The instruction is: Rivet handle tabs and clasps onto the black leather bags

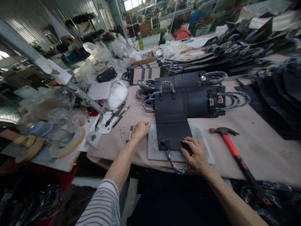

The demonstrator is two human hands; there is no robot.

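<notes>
A black leather bag panel (173, 131) with a braided handle (175, 164) lies on a grey work slab (202, 135) at the table's near edge. My right hand (196, 153) rests on the panel's lower right corner, fingers curled down onto it. My left hand (139, 130) sits left of the slab with its fingers pinched on a small dark piece that I cannot make out. Small dark bits (122, 131) are scattered on the beige cloth beside it.
A red-handled hammer (235, 150) lies right of the slab. Finished black bags (188, 100) are stacked behind, with more (277, 91) at right. Hand tools (115, 117), plastic bags and tape rolls (66, 144) clutter the left. A person in red (180, 31) works far back.
</notes>
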